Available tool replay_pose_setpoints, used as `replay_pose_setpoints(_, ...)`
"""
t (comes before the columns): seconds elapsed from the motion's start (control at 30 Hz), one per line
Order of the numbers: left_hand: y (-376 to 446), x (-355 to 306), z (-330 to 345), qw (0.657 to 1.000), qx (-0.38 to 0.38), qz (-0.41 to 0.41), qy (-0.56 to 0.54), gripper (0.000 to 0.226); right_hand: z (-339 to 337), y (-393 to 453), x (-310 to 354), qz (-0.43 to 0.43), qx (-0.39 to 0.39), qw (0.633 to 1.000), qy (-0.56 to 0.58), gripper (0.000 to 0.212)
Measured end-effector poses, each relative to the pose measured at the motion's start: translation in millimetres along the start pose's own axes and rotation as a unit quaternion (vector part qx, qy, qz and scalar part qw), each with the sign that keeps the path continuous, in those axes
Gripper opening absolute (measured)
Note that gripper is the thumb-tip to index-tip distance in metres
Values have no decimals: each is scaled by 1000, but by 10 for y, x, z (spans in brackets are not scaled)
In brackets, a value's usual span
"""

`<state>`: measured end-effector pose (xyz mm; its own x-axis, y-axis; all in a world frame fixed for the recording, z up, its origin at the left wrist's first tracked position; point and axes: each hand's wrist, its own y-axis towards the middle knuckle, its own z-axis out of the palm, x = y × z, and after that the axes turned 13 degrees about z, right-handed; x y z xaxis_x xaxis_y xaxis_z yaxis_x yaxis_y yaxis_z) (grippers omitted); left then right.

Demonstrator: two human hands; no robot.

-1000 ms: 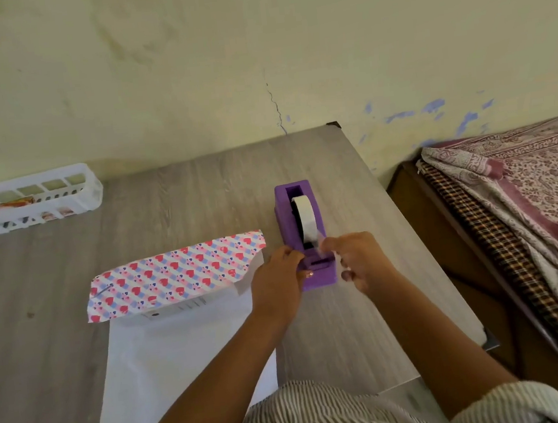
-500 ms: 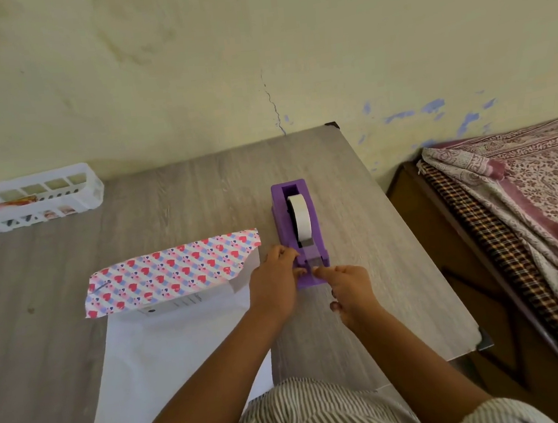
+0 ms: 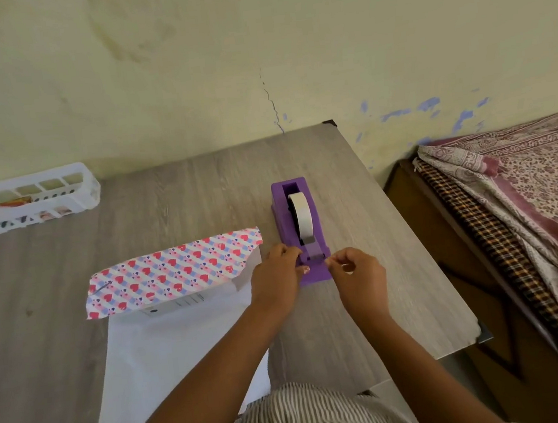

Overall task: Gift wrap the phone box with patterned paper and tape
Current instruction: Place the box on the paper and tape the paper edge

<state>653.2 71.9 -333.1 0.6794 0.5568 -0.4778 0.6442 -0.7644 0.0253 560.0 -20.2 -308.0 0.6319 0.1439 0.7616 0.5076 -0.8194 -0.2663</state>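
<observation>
Hands together at the near end of the purple tape dispenser (image 3: 302,233) on the grey wood-grain counter (image 3: 167,206). Left hand (image 3: 279,276) pressed against the dispenser's left side by the cutter, fingers curled onto the base, steadying it. Right hand (image 3: 358,272) just right of the cutter, thumb and forefinger pinched together at its edge; looks like a tape end between them, though too small to tell for sure. Roll of white tape (image 3: 302,217) upright in the dispenser, just beyond both hands.

Left of the left hand, phone box (image 3: 177,303) lying on the white underside of the wrapping paper (image 3: 168,354), only a strip of its labelled side showing. Patterned flap (image 3: 174,272) with red hearts and blue-pink stripes folded over the box top, its right corner close to the left knuckles. Rest of the sheet spread flat toward the body, under the left forearm.

Far off to the left, beyond the hands against the wall, white slotted basket (image 3: 28,199) with something colourful inside. Off to the right of the right hand, past the counter edge, bed (image 3: 528,202) with printed and checked cloth.
</observation>
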Motion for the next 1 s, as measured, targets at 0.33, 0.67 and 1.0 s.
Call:
replay_pose_setpoints(0.33,-527,910,-791,992,-117,17,38,35,405,-373,238,-58,94,994,20,58)
replay_pose_setpoints(0.67,-1432,2116,-1004,984,-107,61,131,29,1175,-959,770,108,248,949,161,10)
replay_pose_setpoints(1.0,-1460,2295,-984,984,-121,101,79,28,1858,-1304,926,272,244,916,164,9)
